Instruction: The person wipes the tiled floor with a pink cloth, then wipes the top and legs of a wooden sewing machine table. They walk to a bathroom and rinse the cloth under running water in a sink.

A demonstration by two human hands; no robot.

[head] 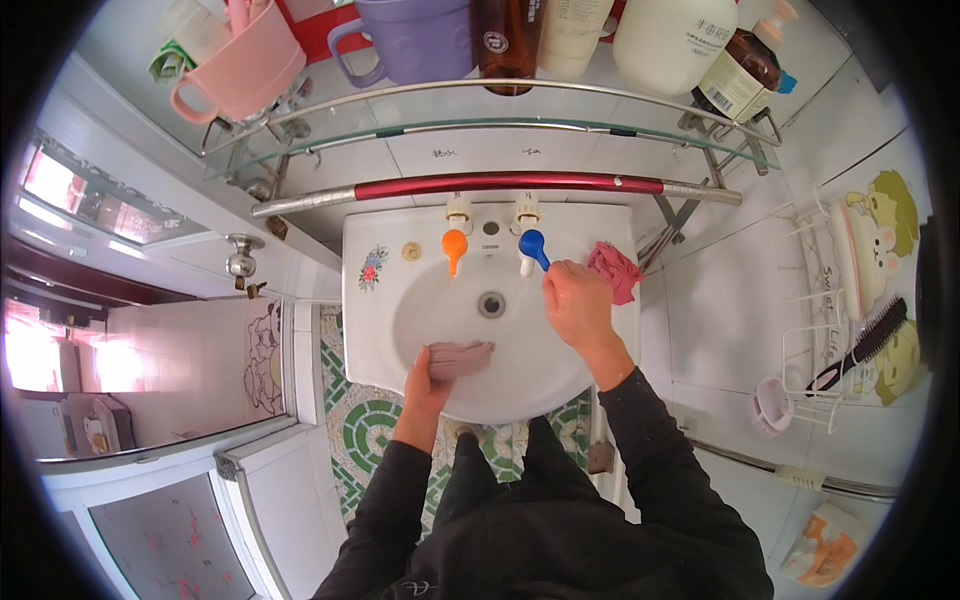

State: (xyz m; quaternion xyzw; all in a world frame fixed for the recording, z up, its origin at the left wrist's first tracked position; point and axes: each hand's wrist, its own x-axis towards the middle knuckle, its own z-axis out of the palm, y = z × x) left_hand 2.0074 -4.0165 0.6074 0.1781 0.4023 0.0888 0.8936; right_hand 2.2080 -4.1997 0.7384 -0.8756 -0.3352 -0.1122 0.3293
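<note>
My left hand (430, 381) holds a folded mauve cloth (459, 360) over the front left of a white ceramic washbasin (420, 322). At the back right, my right hand (576, 300) has its fingers on the lever of the blue-handled tap (532, 244). An orange-handled tap (454, 247) stands to the left of it. The metal drain (491, 304) shows between my hands. A crumpled pink cloth (615, 271) lies on the basin's right rim, just behind my right hand. Whether water runs from either tap cannot be told.
Above the basin run a red and silver bar (510, 182) and a glass shelf (495, 127) holding a purple mug (420, 41), a pink cup (244, 67) and several bottles. On the right wall, a wire rack (814, 315) holds a hairbrush (862, 345). A door knob (241, 259) is at left.
</note>
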